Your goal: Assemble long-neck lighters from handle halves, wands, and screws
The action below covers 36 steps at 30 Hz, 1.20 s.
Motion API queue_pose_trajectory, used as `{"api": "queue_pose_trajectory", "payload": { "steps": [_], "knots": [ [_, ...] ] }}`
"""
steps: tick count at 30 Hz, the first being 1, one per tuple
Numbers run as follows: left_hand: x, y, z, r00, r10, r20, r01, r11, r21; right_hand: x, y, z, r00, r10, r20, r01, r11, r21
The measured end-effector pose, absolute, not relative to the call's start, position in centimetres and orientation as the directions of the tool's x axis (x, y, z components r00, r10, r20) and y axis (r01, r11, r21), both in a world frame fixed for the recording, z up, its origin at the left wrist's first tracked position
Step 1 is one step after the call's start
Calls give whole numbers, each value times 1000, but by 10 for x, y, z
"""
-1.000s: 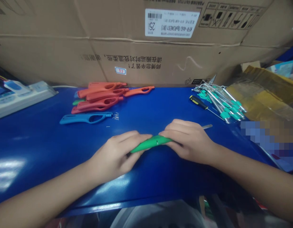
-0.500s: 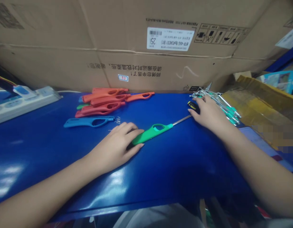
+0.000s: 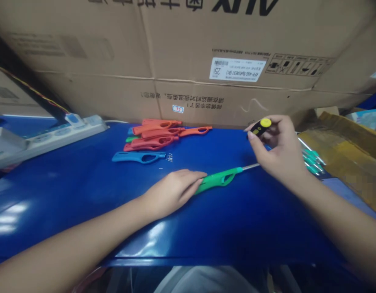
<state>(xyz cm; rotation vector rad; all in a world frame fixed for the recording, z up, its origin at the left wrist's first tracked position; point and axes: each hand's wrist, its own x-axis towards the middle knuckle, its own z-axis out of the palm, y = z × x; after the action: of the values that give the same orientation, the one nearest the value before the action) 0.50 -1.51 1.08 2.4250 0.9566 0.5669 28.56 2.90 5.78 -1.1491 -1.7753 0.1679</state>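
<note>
My left hand [image 3: 177, 191] is closed around the rear end of a green long-necked lighter [image 3: 220, 180], which lies low over the blue table with its metal tube pointing right. The fingers hide its back end. My right hand [image 3: 283, 152] pinches a black screwdriver handle [image 3: 261, 127] with a yellow end cap, raised above the table; its shaft is hidden from me. Part of the lighter's tube passes behind the right hand. Several thin metal rods with green ends [image 3: 312, 158] lie just beyond that hand.
Several red and orange lighter bodies [image 3: 159, 134] are heaped at the back, with a blue lighter body [image 3: 139, 157] in front. Tiny wire-like pieces [image 3: 170, 158] lie beside it. A power strip [image 3: 62, 134] stands left, a large carton [image 3: 181, 49] behind, a taped box [image 3: 352, 158] right.
The screwdriver has been picked off the table and lifted by my right hand. The green lighter has rolled over, its trigger loop now facing down, still in my left hand. The view has shifted.
</note>
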Motion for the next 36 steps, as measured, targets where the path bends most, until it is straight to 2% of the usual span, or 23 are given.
{"api": "queue_pose_trajectory", "payload": {
  "steps": [3, 6, 8, 11, 17, 21, 23, 27, 31, 36],
  "knots": [
    [9, -18, 13, 680, 704, 206, 534, -667, 519, 247, 18, 66, -134, 792, 596, 282, 607, -743],
    [11, -20, 14, 691, 686, 229, 552, -705, 446, 212, 15, 65, -279, 829, 484, 62, 519, -853],
    [11, -21, 13, 707, 670, 228, 538, -718, 441, 192, 17, 59, -388, 826, 410, -42, 428, -903],
    [10, -24, 10, 724, 643, 248, 500, -738, 453, 168, 21, 48, -501, 778, 379, -127, 366, -922],
    [6, -25, 6, 716, 627, 306, 461, -754, 468, 152, 22, 39, -610, 681, 405, -66, 465, -883],
    [5, -26, 9, 727, 637, 257, 465, -732, 498, 163, 17, 48, -490, 713, 502, -146, 501, -853],
    [5, -28, 9, 729, 645, 228, 457, -707, 540, 175, 12, 55, -389, 763, 517, -129, 510, -850],
    [10, -29, 2, 734, 636, 240, 398, -689, 606, 206, 2, 62, -173, 869, 464, -120, 449, -885],
    [19, -27, -3, 723, 641, 258, 367, -672, 643, 234, -6, 53, 53, 914, 402, -156, 405, -901],
    [19, -27, 2, 670, 695, 260, 320, -587, 744, 244, -7, 42, 138, 947, 291, -253, 318, -914]
  ]
}}
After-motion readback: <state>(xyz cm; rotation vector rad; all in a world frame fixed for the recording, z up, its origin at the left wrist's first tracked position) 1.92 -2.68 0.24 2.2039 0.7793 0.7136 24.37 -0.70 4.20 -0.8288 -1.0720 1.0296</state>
